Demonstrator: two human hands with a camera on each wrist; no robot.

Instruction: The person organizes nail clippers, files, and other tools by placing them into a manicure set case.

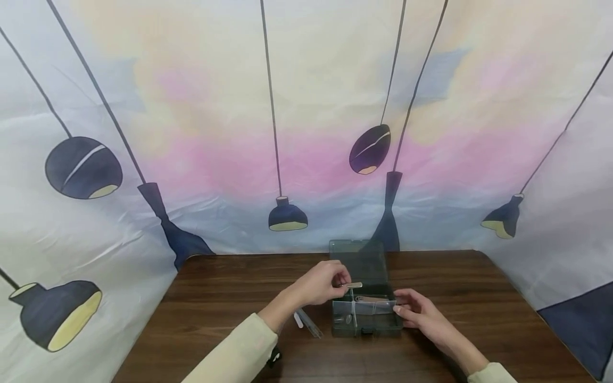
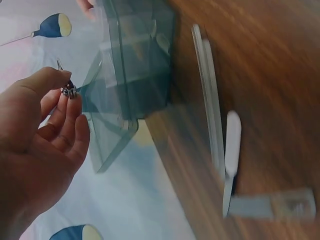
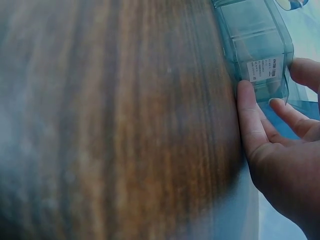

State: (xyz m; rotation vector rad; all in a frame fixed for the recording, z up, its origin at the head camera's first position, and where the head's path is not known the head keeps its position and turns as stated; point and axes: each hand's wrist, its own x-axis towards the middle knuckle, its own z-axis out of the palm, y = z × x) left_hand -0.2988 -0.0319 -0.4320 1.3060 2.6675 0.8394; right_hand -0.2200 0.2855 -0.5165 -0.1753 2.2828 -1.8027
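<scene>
A translucent grey-green plastic box stands on the table with its lid swung back. My left hand is above the box's left part, pinching a small shiny metal piece between thumb and fingertips; in the left wrist view this metal piece shows a thin pointed end, and its kind I cannot tell. At the box's right side, my right hand grips the wall, thumb near the rim and fingers along the side. A barcode label is on that side. Several small items, including a pinkish strip, lie inside.
Left of the box, clear plastic strips lie beside a white-handled tool and a grey flat piece. The brown wooden table ends at a cloth backdrop printed with lamps.
</scene>
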